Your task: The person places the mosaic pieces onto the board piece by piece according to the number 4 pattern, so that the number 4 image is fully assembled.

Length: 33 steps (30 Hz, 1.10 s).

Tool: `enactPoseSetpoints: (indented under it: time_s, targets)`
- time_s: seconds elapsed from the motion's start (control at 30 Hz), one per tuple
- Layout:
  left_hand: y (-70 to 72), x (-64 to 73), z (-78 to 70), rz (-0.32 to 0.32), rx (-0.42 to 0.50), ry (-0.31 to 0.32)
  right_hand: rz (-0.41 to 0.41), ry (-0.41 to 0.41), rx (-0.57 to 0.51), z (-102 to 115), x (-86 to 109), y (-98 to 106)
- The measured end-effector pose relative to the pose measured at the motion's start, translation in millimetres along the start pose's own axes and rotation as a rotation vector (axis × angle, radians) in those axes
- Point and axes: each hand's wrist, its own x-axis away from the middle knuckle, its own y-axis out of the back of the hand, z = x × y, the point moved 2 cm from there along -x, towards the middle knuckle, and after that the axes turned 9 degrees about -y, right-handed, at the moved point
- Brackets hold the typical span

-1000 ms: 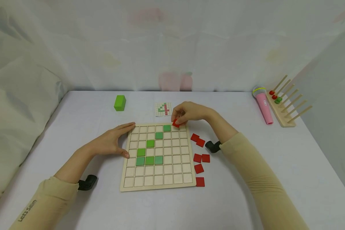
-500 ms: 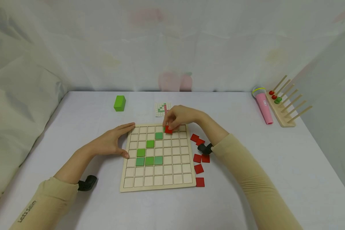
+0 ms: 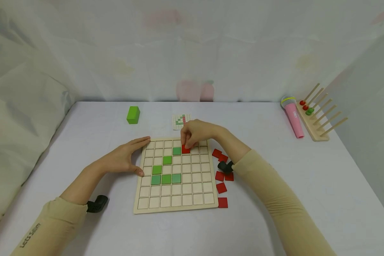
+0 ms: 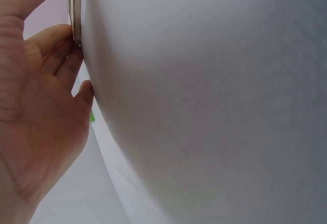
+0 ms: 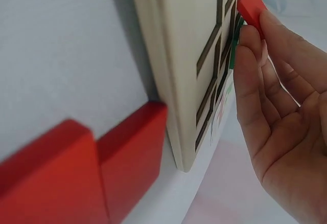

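Observation:
My right hand (image 3: 197, 132) pinches a red square tile (image 3: 186, 149) between thumb and fingers over the second row of the wooden grid board (image 3: 176, 210). In the right wrist view that red tile (image 5: 251, 6) looks tilted at the fingertips. Just left of it lies a green tile (image 3: 177, 151), and several more green tiles sit in cells down to the left. At the board's upper left corner, my left hand (image 3: 124, 155) rests with fingers spread, thumb on the left edge. In the left wrist view this hand (image 4: 48, 96) touches the board's edge (image 4: 76, 9).
Several loose red tiles (image 3: 222, 187) lie along the board's right side. Behind the board is a small pattern card (image 3: 178, 122), partly covered by my right hand. A green block (image 3: 133, 115) stands back left; a pink toy microphone (image 3: 293, 117) and a peg stand (image 3: 316, 131) are at right.
My right hand has carried the red tile left and toward me, from the top edge of the board to a second-row cell beside the green tile. The left hand has stayed still.

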Motion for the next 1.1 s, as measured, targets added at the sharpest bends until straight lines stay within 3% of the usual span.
enactPoseSetpoints:
  time_s: [0.23,1.1]
  targets:
    - [-0.3,0.0,0.9,0.001,0.004,0.008,0.013,-0.001,0.024,0.2,-1.6,-2.3]
    - [-0.9,-0.4,1.9,-0.005,0.004,-0.004,-0.060,-0.024,0.095,3.3,1.2,-2.2]
